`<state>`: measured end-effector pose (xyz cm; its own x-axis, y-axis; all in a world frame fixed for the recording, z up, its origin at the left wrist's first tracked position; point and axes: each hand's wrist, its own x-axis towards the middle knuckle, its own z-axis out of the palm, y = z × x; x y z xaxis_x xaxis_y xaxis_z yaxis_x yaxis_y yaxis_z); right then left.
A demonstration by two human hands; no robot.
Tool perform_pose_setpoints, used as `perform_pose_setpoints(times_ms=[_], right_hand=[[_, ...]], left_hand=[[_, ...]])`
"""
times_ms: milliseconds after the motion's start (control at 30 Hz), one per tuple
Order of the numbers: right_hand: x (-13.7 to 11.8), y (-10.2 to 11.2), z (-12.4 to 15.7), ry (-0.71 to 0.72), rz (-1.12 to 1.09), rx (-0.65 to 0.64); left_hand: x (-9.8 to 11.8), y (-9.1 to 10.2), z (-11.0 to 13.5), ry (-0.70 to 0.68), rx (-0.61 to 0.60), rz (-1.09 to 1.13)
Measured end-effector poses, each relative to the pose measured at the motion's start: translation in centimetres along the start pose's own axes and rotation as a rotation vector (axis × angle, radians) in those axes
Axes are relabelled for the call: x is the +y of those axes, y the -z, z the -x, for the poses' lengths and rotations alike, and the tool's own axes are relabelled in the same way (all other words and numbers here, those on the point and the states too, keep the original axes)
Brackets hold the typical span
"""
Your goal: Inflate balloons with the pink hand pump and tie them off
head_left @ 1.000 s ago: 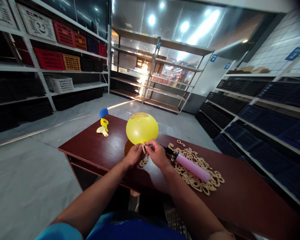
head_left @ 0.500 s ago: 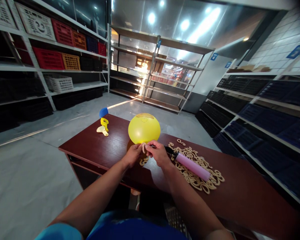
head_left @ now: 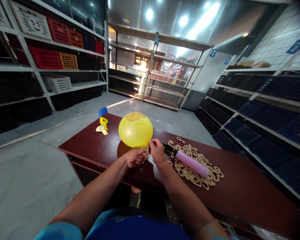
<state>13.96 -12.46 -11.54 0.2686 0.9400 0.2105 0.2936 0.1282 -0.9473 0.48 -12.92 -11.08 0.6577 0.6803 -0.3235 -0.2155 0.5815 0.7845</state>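
Observation:
A blown-up yellow balloon (head_left: 135,130) with a faint heart outline rises just above my hands, its neck end turned down toward them. My left hand (head_left: 136,156) is closed below the balloon, its fingertips on a tan band (head_left: 147,150) by the neck. My right hand (head_left: 157,150) pinches the same band from the other side, close to the balloon's bottom. The fingers partly cover the neck and band. Right of my right hand, a pink hand pump (head_left: 192,164) with a black end rests on a pile of tan bands (head_left: 198,180).
On the dark red table (head_left: 90,143), limp balloons in yellow (head_left: 103,123), cream (head_left: 101,129) and blue (head_left: 103,111) lie at the far left corner. One loose tan band (head_left: 180,140) lies beyond the pile. Shelves with crates (head_left: 46,59) stand around the room.
The balloon has shifted left and tilted, so more of its printed patch shows. My right hand has moved slightly up beside its neck; my left hand has turned and closed more.

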Motion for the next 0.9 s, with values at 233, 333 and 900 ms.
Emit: perform_pose_setpoints(times_ms=[233, 333, 900], right_hand=[[1.2, -0.6, -0.9, 0.006, 0.010, 0.184], [1.3, -0.6, -1.8, 0.013, -0.062, 0.210], [2.1, -0.1, -9.7, -0.100, -0.275, 0.295]], left_hand=[[-0.1, -0.6, -0.4, -0.102, 0.031, -0.076], [0.0, -0.4, -0.5, -0.246, 0.130, -0.196], [9.5, 17.6, 3.4, -0.086, 1.568, -1.203]])
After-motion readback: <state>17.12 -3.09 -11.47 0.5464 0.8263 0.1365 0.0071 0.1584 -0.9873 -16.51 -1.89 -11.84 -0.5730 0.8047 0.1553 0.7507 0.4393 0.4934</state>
